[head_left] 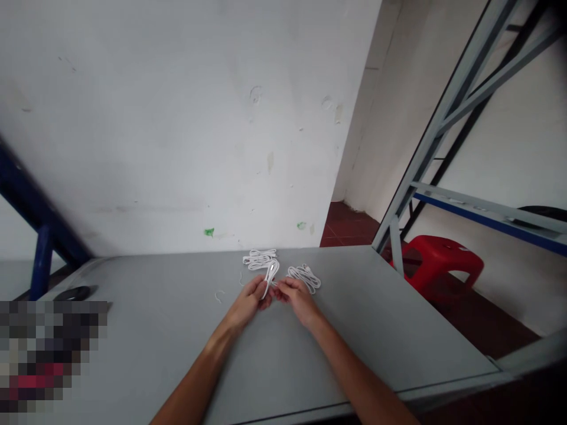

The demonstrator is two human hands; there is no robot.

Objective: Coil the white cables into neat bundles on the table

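Near the middle of the grey table, my left hand (253,298) is closed around a looped white cable (271,270), whose upper loop stands up above the fingers. My right hand (295,295) is pinched beside it, its fingertips on a thin white strand at the bundle's side. Behind my left hand lie coiled white cables (260,258), close to the wall. Another white cable coil (305,277) rests just behind my right hand. Two short thin white pieces (219,296) lie to the left of my left hand.
The grey table (155,319) meets a white wall (199,118). A dark object (75,293) lies at its left edge, above a blurred-out area. Beyond the right side are a red stool (438,262) and a metal rack (487,218). A blue frame (42,260) stands at left.
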